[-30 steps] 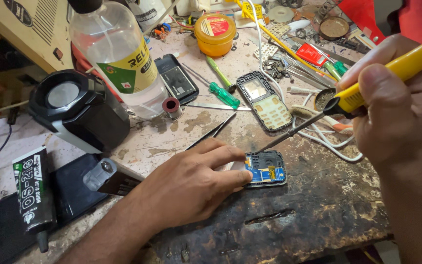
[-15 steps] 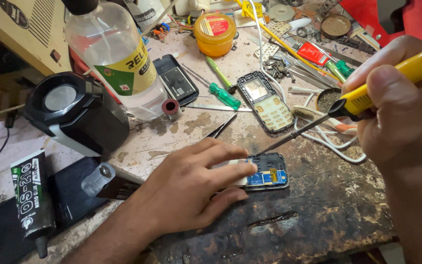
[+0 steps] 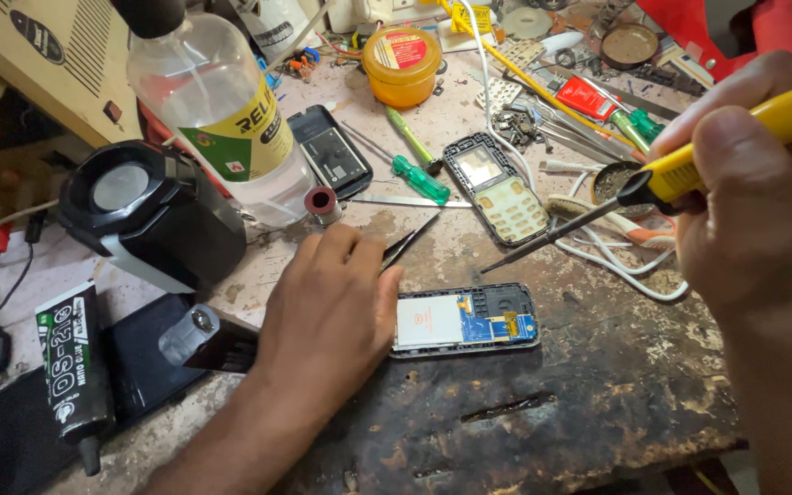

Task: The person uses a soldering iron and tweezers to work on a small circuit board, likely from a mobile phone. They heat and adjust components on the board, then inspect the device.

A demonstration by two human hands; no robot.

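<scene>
An opened small phone with a white screen and a blue circuit board lies flat on the worn bench. My left hand rests palm down just left of it, thumb against its left end, fingers over the lower end of the black tweezers lying on the bench. My right hand grips a yellow-handled soldering iron. Its thin dark tip points down and left and hovers just above the phone's top edge, not touching it.
A phone front with keypad and a green screwdriver lie behind the phone. A clear bottle, a black magnifier, an orange jar, a black tube and white cable crowd the bench.
My left hand has slid left off the phone, uncovering its screen, and now sits over the tweezers' end. The soldering iron tip has pulled back up and right from the board.
</scene>
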